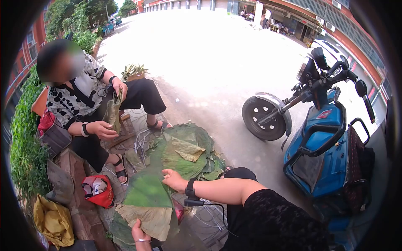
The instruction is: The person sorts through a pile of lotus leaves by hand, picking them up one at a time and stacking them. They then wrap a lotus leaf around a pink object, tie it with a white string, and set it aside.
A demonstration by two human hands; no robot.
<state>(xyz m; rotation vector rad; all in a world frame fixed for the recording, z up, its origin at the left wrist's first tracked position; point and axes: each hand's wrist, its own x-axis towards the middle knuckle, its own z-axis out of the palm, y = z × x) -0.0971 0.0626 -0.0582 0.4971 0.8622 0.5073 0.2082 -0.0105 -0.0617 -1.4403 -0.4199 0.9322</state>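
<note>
My right hand (pixel 175 180) pinches the edge of a large green leaf (pixel 149 190), thumb and fingers together. Lower down, my left hand (pixel 140 235) is closed on the folded, pale brownish lower part of the same leaf bundle, its fingers partly hidden by it. Just beyond my right hand lies a wide pile of green leaves (pixel 190 138), with a dry, pale folded leaf (pixel 187 149) on top. Opposite me, a seated person holds a folded leaf (pixel 112 113) between both hands.
A red bag (pixel 98 190) and a yellow bag (pixel 53 219) are at the left, beside a stone kerb (pixel 81 201). White strips (pixel 142 140) lie on the paving. A blue electric vehicle (pixel 320 146) stands at the right. Hedge plants (pixel 27 142) line the left edge.
</note>
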